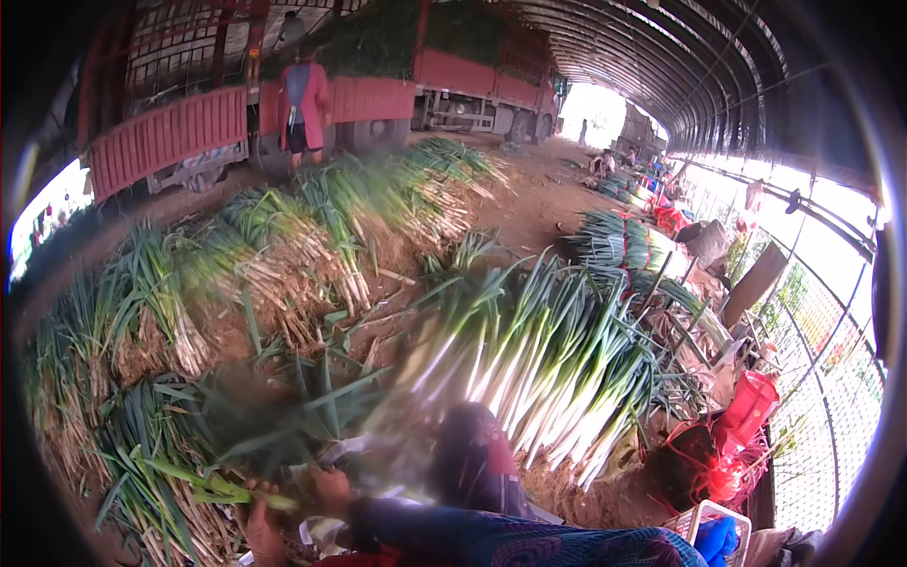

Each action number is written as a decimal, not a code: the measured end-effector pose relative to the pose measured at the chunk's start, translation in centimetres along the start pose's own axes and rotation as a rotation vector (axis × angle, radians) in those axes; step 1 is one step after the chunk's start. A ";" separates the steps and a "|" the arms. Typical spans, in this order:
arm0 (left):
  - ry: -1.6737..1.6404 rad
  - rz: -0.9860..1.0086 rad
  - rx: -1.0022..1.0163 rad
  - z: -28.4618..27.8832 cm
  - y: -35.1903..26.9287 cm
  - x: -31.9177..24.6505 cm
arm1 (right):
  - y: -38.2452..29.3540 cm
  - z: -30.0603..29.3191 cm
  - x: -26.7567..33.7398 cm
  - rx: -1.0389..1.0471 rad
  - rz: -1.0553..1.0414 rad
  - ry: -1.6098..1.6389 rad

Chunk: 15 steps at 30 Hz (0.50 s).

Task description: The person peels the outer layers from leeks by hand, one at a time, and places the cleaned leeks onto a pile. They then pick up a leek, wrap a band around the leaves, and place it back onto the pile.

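At the lower left, my left hand (263, 528) grips a green onion stalk (212, 487), whose leaves point left. My right hand (331, 489) is close beside the stalk's cut-looking right end, its fingers bent. Blur hides whether it holds anything. Untrimmed green onions (159, 453) with earthy roots lie in a heap just left of my hands. To the right of my knee (475, 453), cleaned green onions (560, 375) lie side by side, white stems toward me and green leaves away.
More untrimmed onion bundles (283, 262) spread over the dirt floor. Tied bundles (623, 244) lie further right. A red bag (744, 411), red ties (730, 471) and a white plastic basket (708, 514) stand at right. A person (303, 106) stands by a red truck (368, 103).
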<state>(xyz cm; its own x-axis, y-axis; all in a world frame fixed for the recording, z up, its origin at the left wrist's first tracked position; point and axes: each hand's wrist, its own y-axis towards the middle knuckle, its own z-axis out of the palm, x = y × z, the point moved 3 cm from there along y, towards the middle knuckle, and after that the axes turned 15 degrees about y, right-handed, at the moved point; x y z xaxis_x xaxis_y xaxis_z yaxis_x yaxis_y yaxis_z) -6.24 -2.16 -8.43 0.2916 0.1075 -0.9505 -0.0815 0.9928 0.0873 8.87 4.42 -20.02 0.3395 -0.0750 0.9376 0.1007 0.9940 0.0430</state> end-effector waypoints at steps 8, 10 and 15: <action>0.034 0.191 -0.448 -10.1 0.5 -4.0 | 2.8 -9.5 -0.3 -0.142 -0.295 -0.242; 0.029 0.275 -0.533 -15.1 -0.8 -4.7 | 4.3 -10.8 0.3 -0.071 -0.286 -0.569; 0.219 0.138 -0.723 -12.9 2.4 -5.3 | 8.5 -13.1 1.9 0.359 -0.472 -0.761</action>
<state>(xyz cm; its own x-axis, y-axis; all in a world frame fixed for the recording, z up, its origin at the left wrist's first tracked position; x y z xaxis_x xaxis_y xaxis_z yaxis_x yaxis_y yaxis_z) -20.30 -1.05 -7.01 0.0441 0.1400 -0.9892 -0.7282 0.6824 0.0641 22.60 11.71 -22.34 -0.3723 -0.5272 0.7639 -0.2636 0.8492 0.4576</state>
